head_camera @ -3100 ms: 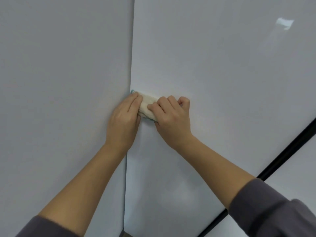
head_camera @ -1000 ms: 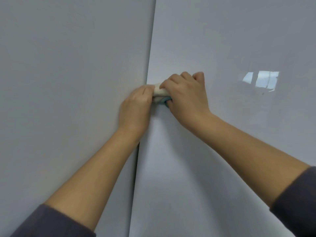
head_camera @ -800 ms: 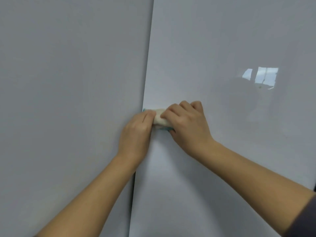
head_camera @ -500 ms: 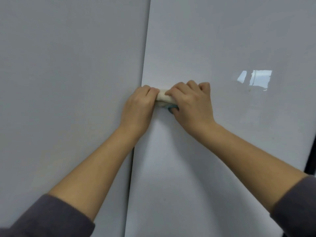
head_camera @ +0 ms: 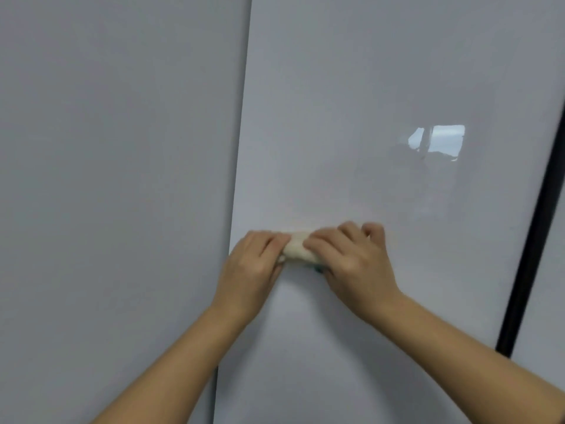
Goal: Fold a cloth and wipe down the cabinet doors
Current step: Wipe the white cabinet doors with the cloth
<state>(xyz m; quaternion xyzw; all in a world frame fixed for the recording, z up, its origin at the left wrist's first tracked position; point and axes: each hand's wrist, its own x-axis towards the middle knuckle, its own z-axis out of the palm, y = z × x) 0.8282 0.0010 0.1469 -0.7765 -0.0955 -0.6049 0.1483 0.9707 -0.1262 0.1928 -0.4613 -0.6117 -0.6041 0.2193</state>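
A folded cream cloth [head_camera: 296,250] with a blue-green edge lies flat against the glossy white right cabinet door [head_camera: 367,102], just right of the seam between the doors. My left hand [head_camera: 252,266] presses its left end with bent fingers. My right hand [head_camera: 354,261] covers its right end, fingers curled over it. Only the strip of cloth between the two hands shows. The left cabinet door [head_camera: 116,179] is plain matt grey-white.
A vertical seam [head_camera: 237,179] divides the two doors. A black vertical strip [head_camera: 532,240] bounds the right door, with another white panel [head_camera: 547,301] beyond it. A bright window reflection [head_camera: 437,140] sits on the right door.
Both hands have kept the cloth on the right door beside the seam, sliding it up and down; now they sit lower in the view than half a second ago.
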